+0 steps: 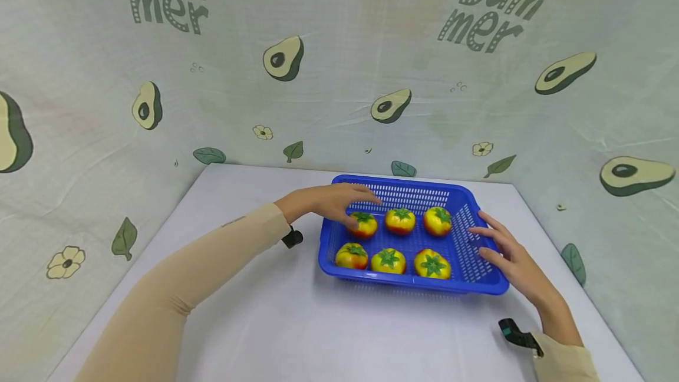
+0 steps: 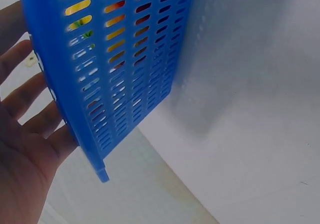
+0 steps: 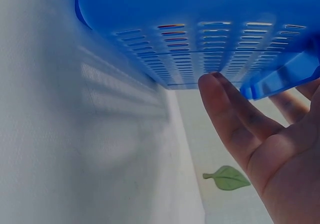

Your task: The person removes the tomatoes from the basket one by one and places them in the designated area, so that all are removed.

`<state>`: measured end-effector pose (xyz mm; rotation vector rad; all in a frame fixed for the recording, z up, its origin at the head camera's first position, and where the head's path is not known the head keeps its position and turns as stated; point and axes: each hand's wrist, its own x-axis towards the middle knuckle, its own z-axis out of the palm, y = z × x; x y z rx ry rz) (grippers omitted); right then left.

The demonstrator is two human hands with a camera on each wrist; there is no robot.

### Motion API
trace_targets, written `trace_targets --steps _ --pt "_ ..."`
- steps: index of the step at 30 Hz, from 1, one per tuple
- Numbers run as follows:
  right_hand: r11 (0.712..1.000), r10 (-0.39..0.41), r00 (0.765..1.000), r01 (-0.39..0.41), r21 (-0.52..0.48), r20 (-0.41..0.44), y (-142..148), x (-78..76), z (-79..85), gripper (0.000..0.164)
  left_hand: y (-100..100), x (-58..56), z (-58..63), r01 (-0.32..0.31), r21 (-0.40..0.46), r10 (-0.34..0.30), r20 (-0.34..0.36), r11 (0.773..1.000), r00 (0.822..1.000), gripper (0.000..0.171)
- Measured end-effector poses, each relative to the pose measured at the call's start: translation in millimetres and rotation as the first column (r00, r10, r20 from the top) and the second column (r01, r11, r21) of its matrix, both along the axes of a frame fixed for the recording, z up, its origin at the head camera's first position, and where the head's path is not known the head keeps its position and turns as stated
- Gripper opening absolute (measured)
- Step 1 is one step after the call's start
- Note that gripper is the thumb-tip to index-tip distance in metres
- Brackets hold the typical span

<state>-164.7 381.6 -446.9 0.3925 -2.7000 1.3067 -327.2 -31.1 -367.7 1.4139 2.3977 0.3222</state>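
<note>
A blue plastic basket (image 1: pixel 461 252) with slotted walls holds several shiny yellow-and-red fruits (image 1: pixel 400 221) with green star-shaped tops, set in two rows. From the left, my left hand (image 1: pixel 339 200) reaches over the basket's side, its fingers extended above the back left fruit (image 1: pixel 365 226). The left wrist view has these spread fingers (image 2: pixel 30 96) along the basket's rim. At the right end is my right hand (image 1: pixel 511 258), fingers loosely spread at the rim. Close to the slotted outer wall (image 3: pixel 215 48) is a fingertip in the right wrist view.
The basket stands on a white table (image 1: pixel 254 323), toward its back edge. A pale cloth (image 1: pixel 339 122) printed with avocados, leaves and lettering hangs behind and at both sides. Dark wrist devices (image 1: pixel 517 335) are worn at both sleeves.
</note>
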Motion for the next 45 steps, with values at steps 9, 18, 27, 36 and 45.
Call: trace_targets --steps 9,18,27,36,45 --pt "1.000 0.004 1.000 -0.004 -0.013 -0.008 1 0.6 -0.4 0.043 9 -8.6 -2.6 0.013 -0.064 -0.013 0.005 0.998 1.000 0.070" --pt "1.000 0.007 1.000 -0.007 -0.018 -0.006 1 0.1 -1.5 0.042 16 -16.7 -6.7 0.044 -0.118 -0.043 0.007 0.992 0.999 0.066" --pt "0.999 0.006 1.000 -0.006 -0.032 -0.001 0 1.0 -1.1 0.043 22 -18.9 -10.7 0.082 -0.144 -0.079 0.022 0.986 0.997 0.065" --pt "0.999 0.007 1.000 -0.007 -0.042 0.008 -1 0.4 -1.9 0.042 23 -21.4 -13.4 0.097 -0.166 -0.086 0.069 0.981 0.994 0.064" --pt "0.999 0.000 1.000 0.000 -0.040 0.016 -1 0.3 -1.2 0.043 26 -23.0 -14.5 0.109 -0.175 -0.094 0.092 0.979 0.991 0.062"
